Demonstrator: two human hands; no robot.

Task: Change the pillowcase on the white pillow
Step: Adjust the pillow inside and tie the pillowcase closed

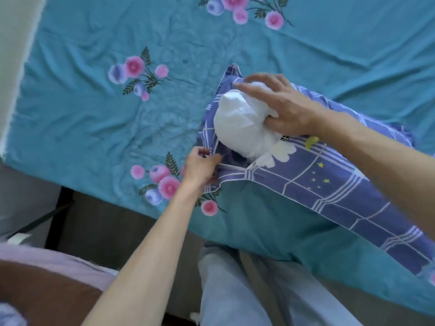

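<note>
A white pillow (240, 123) bulges out of the open end of a blue checked pillowcase (329, 184) with stars, a moon and a white cloud print. The rest of the pillow is hidden inside the case. My right hand (280, 104) wraps over the pillow's exposed end from the right and grips it. My left hand (200, 167) pinches the hem of the pillowcase opening at its lower left corner. Both lie on the bed.
The bed carries a teal sheet (94, 114) with pink and blue flower prints. Its near edge runs diagonally above a dark floor (113, 222). My legs in light trousers (247, 290) stand against the bed. A pale lilac and brown object (47, 278) sits lower left.
</note>
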